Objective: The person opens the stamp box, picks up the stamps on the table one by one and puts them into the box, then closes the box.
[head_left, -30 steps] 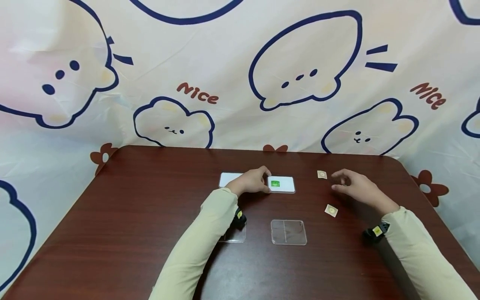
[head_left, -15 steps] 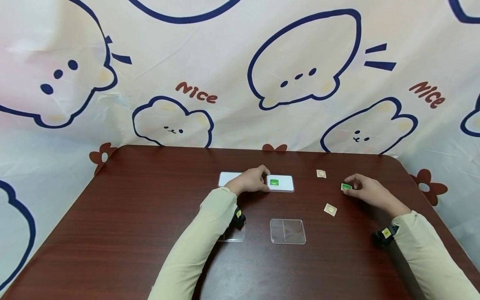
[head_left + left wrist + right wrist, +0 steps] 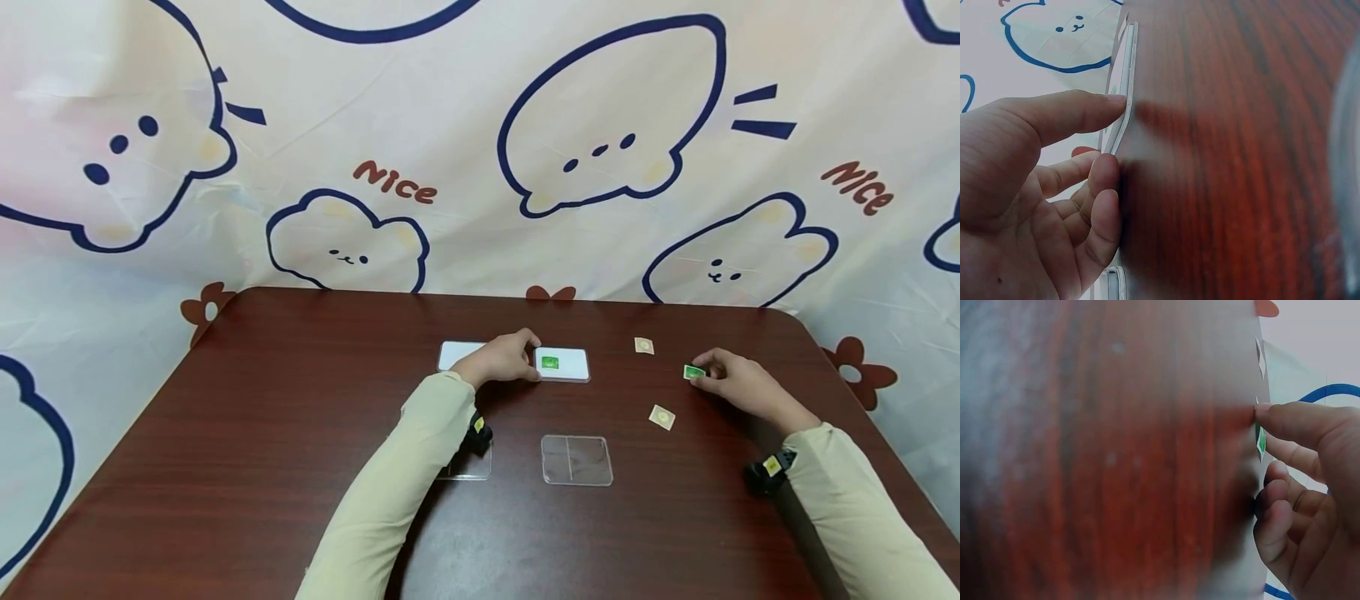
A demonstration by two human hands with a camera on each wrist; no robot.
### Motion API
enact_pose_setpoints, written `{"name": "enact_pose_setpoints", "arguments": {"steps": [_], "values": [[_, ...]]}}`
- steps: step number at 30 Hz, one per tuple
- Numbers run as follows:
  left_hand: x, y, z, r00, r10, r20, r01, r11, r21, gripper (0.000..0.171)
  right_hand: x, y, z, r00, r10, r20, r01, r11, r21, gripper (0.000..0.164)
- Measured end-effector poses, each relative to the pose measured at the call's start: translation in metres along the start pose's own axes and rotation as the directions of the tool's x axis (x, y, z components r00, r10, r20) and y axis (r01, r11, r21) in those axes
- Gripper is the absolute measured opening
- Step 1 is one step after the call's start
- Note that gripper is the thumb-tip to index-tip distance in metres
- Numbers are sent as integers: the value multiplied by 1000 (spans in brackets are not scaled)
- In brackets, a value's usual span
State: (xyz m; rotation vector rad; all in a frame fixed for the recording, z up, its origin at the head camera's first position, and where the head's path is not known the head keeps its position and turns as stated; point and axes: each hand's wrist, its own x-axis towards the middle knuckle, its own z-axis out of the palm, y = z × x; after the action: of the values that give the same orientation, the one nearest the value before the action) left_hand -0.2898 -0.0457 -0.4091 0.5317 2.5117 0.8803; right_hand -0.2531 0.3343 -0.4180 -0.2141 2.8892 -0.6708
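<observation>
My left hand grips the left end of a flat white case, its thumb on the near side in the left wrist view. A small green card lies on the case's white surface. Behind that hand and wrist, a second white case is partly hidden. Over at the right, my right hand pinches another small green card with a white border, between thumb and index finger, close to the table. In the right wrist view this green card shows edge-on beside the thumb; the other fingers are curled.
Two small cream cards, a far one and a nearer one, lie left of my right hand. Towards me are a clear plastic lid and another clear lid, half covered by my left forearm. A printed cloth hangs behind the brown table.
My right hand has moved slightly right and towards me, and now pinches a green card that was not visible one second ago. My left hand has stayed on the white case.
</observation>
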Motion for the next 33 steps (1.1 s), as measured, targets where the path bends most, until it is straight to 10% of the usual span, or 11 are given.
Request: {"name": "enact_pose_setpoints", "arguments": {"steps": [12, 33], "values": [[1, 3, -2, 1000, -1, 2, 1, 1000, 20, 56, 3, -6, 2, 998, -36, -54, 36, 999, 1, 30], [0, 1, 0, 1000, -4, 5, 4, 1000, -8, 54, 27, -84, 23, 980, -195, 33, 191, 977, 97, 22]]}}
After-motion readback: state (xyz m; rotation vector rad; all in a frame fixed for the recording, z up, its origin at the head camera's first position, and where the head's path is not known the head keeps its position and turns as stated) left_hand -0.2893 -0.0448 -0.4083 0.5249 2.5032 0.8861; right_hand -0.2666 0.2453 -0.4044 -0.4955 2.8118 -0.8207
